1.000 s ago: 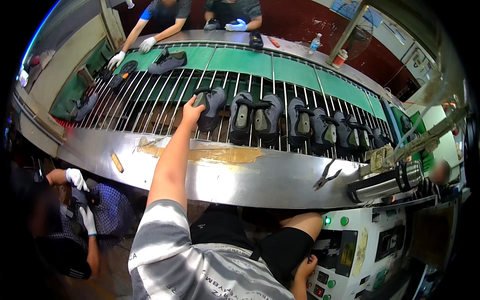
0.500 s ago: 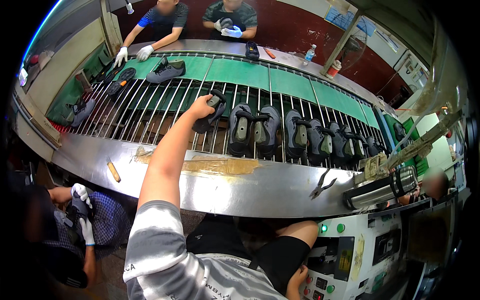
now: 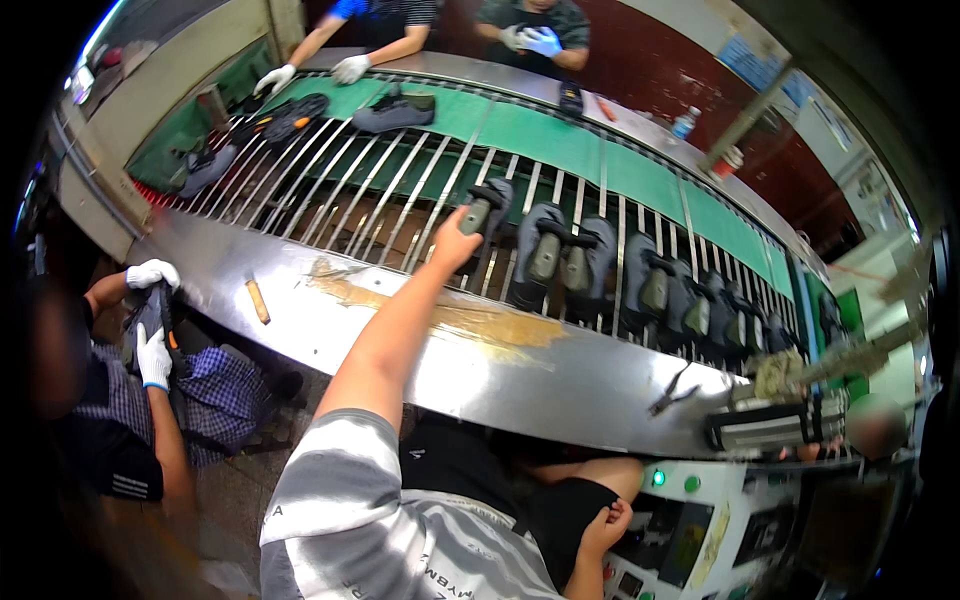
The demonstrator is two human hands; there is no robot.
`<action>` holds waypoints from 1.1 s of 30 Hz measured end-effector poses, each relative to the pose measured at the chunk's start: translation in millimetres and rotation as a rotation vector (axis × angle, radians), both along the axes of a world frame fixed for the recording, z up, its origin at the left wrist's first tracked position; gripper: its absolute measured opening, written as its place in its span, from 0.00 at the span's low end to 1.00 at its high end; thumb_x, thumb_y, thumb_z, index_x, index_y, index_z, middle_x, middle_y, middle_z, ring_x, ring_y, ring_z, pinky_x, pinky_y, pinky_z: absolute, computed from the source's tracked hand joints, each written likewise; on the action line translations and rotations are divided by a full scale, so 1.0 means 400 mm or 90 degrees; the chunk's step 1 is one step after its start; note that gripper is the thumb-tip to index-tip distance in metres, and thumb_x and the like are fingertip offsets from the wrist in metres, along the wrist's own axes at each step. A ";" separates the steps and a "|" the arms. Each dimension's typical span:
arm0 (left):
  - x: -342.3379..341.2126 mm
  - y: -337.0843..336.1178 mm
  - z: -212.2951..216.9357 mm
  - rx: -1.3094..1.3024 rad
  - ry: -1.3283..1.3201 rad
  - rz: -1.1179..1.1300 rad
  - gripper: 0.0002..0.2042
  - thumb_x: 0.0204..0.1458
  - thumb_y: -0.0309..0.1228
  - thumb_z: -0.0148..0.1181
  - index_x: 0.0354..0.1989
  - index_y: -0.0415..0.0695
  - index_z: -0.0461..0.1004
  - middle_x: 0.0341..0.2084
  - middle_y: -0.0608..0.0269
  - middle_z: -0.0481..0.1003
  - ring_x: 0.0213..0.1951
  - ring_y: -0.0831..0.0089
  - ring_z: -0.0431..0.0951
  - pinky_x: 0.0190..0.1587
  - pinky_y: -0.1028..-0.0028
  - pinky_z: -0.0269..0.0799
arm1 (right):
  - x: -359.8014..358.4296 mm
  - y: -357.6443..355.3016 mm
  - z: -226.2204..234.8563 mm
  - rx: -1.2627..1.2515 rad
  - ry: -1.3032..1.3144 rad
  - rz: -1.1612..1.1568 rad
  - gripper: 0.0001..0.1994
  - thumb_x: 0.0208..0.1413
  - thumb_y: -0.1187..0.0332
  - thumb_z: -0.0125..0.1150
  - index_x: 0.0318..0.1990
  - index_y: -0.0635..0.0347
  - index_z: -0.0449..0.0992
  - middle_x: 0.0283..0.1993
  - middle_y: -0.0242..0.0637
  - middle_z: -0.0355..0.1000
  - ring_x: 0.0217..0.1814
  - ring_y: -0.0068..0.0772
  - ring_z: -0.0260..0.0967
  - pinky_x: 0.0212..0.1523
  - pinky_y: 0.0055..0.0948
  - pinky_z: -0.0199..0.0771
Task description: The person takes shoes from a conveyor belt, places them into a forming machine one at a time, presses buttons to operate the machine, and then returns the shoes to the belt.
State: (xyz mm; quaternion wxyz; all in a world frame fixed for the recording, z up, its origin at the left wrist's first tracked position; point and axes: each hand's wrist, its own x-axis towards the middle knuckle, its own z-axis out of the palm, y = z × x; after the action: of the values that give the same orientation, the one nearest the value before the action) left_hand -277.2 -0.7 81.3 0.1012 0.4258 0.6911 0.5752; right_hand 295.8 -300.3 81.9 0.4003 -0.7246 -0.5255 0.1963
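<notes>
My left hand [image 3: 457, 240] reaches out over the metal rods and grips a dark grey shoe [image 3: 497, 200] by the grey-green last inside it. This shoe is at the left end of a row of similar shoes with lasts in them; the nearest pair includes a dark grey shoe [image 3: 538, 255] and another shoe [image 3: 598, 262]. Whether the held shoe rests on the rods I cannot tell. Down by my thigh and a control panel [image 3: 740, 500], my right hand [image 3: 607, 525] has its fingers curled, with nothing visible in them.
A metal ledge [image 3: 480, 390] with brown tape runs before me, bearing a wooden-handled tool [image 3: 258, 300], pliers [image 3: 675, 390] and a steel flask [image 3: 775, 422]. Two gloved co-workers stand across the green conveyor belt [image 3: 540, 130]; another at left holds a shoe. A grey shoe [image 3: 395, 110] lies on the belt.
The whole view has shifted, moving the scene rightward. My left hand still grips the shoe beside the row. My right hand has lifted slightly by my thigh, its fingers now turned upward.
</notes>
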 end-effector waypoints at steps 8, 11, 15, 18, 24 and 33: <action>0.043 -0.041 0.021 -0.010 0.024 -0.055 0.34 0.44 0.29 0.63 0.63 0.39 0.61 0.60 0.45 0.65 0.62 0.52 0.65 0.63 0.66 0.60 | -0.600 0.401 0.064 0.008 -0.054 0.630 0.10 0.47 0.77 0.59 0.40 0.61 0.75 0.33 0.40 0.72 0.33 0.36 0.71 0.34 0.29 0.72; 0.055 -0.035 0.041 -0.056 0.019 -0.130 0.34 0.45 0.29 0.62 0.63 0.37 0.59 0.65 0.43 0.57 0.67 0.49 0.55 0.68 0.62 0.52 | -0.769 0.526 0.061 0.071 -0.140 0.874 0.08 0.42 0.75 0.61 0.34 0.58 0.76 0.28 0.38 0.71 0.30 0.41 0.71 0.30 0.34 0.72; 0.030 -0.081 0.046 -0.054 -0.024 -0.157 0.34 0.47 0.32 0.63 0.64 0.39 0.58 0.68 0.50 0.53 0.69 0.49 0.51 0.68 0.60 0.50 | -0.899 0.626 0.050 0.090 -0.221 1.050 0.07 0.39 0.71 0.63 0.30 0.54 0.75 0.24 0.36 0.67 0.28 0.41 0.69 0.27 0.38 0.70; -0.029 -0.102 0.051 -0.054 -0.033 -0.238 0.34 0.45 0.36 0.67 0.62 0.40 0.61 0.66 0.50 0.57 0.66 0.49 0.56 0.66 0.60 0.54 | -0.949 0.639 0.041 0.119 -0.255 1.030 0.07 0.37 0.71 0.63 0.28 0.52 0.74 0.23 0.34 0.65 0.26 0.39 0.67 0.25 0.36 0.68; -0.435 -0.093 0.079 -0.069 -0.078 -0.146 0.29 0.45 0.35 0.65 0.58 0.42 0.68 0.59 0.48 0.66 0.63 0.55 0.64 0.65 0.62 0.58 | -0.956 0.624 0.017 0.128 -0.250 0.929 0.07 0.35 0.70 0.64 0.25 0.51 0.73 0.23 0.32 0.64 0.24 0.37 0.65 0.23 0.34 0.65; -1.299 0.019 0.123 -0.430 0.524 0.291 0.38 0.37 0.42 0.68 0.62 0.51 0.64 0.58 0.46 0.63 0.56 0.47 0.66 0.57 0.53 0.63 | -0.983 0.644 0.028 0.048 -0.229 0.958 0.07 0.33 0.69 0.64 0.24 0.51 0.72 0.22 0.33 0.64 0.22 0.37 0.64 0.22 0.34 0.65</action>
State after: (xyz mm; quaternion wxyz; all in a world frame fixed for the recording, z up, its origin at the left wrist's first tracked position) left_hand -796.8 6.8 130.3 -0.1722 0.3982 0.8934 0.1169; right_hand -97.4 -42.5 92.9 0.0923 -0.1789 -0.9396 0.2769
